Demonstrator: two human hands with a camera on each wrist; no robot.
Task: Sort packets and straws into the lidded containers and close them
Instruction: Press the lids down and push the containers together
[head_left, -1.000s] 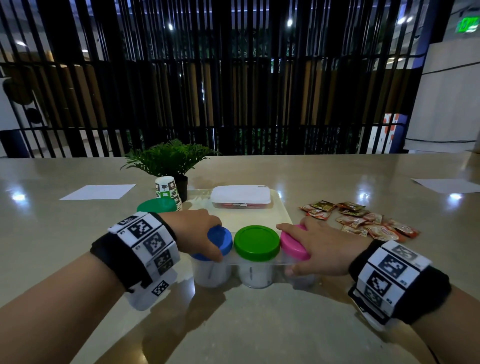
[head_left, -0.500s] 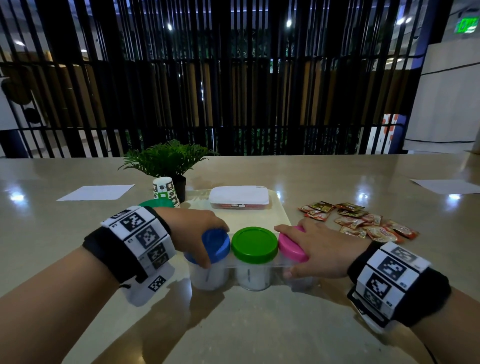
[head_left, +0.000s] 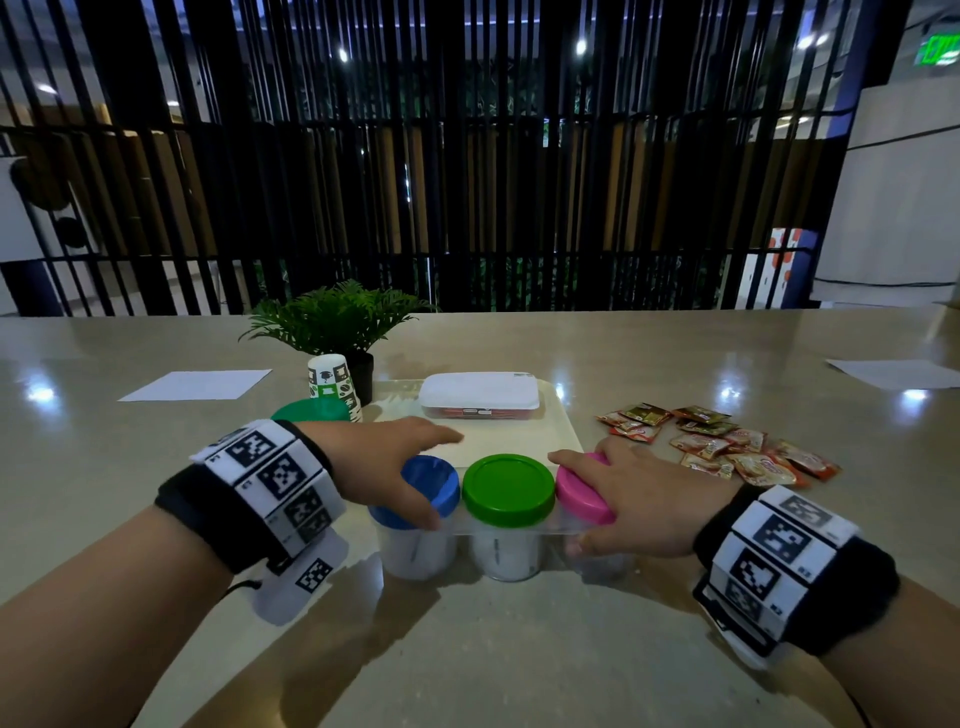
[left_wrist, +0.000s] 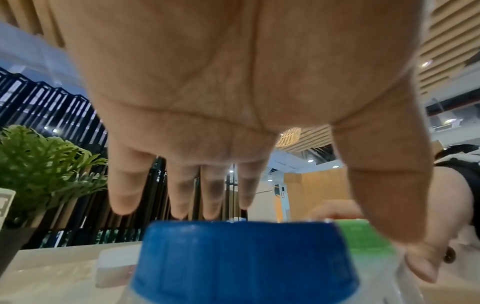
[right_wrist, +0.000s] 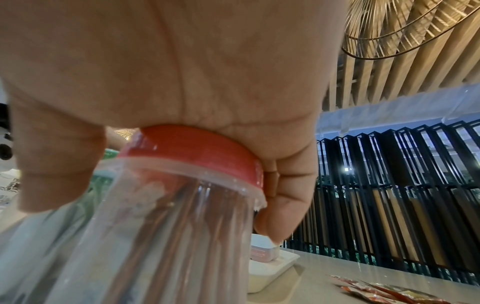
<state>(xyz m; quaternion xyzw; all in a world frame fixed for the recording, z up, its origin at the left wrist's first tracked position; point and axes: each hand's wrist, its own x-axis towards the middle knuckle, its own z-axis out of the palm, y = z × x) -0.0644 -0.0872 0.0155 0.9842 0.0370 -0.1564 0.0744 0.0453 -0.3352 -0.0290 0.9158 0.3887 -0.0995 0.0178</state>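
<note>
Dim indoors, lit by small ceiling spots glaring off the glossy table (head_left: 675, 353) as white patches. Soft shadows under both forearms. Strong wide-angle bending of the black slat screen (head_left: 467, 156) toward the edges. Close and blurred in the wrist views: left hand (left_wrist: 207, 92), blue lid (left_wrist: 244, 257), right hand (right_wrist: 168, 72).

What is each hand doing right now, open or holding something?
Left hand: open, fingers straight above the blue lid, holding nothing.
Right hand: grips the pink lid, fingers curled round its edge.
</note>
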